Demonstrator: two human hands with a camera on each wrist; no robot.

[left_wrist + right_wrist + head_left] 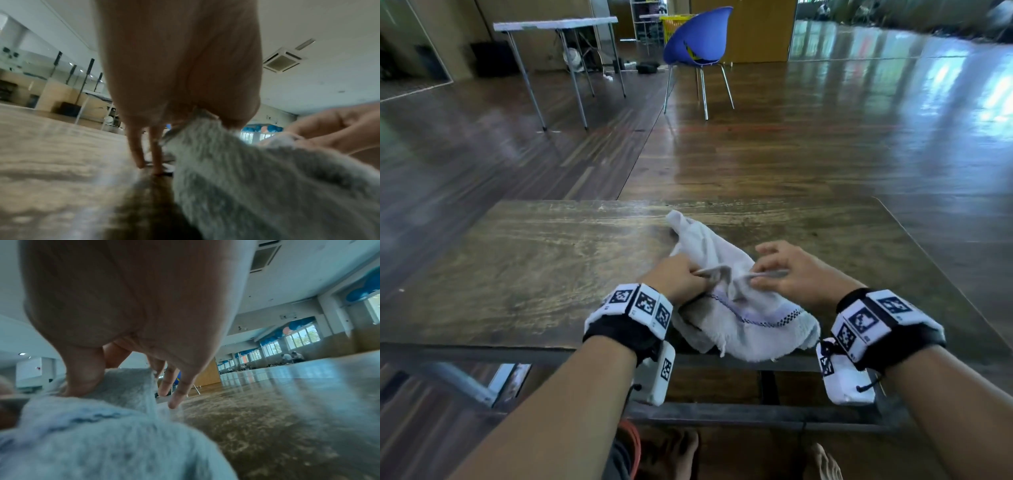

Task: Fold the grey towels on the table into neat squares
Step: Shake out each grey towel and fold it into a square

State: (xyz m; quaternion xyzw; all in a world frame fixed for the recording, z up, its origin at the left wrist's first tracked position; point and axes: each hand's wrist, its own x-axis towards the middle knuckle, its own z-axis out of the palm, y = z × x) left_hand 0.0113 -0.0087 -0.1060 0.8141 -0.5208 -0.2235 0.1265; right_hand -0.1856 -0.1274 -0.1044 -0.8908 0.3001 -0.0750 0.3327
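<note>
A crumpled pale grey towel (726,308) with a blue checked stripe lies on the wooden table (517,260), its near end hanging over the front edge. My left hand (681,277) pinches a bunched edge of the towel (257,186) on its left side. My right hand (784,270) pinches another edge of the towel (123,386) between thumb and forefinger, the other fingers (176,395) pointing down at the table. Both hands sit close together above the cloth's middle. The far end of the towel tapers toward the table's back.
The wooden table extends wide to the left and right of the towel. Beyond it on the shiny floor stand a blue chair (698,41) and a white folding table (554,27). My bare feet (685,455) show under the table's front rail.
</note>
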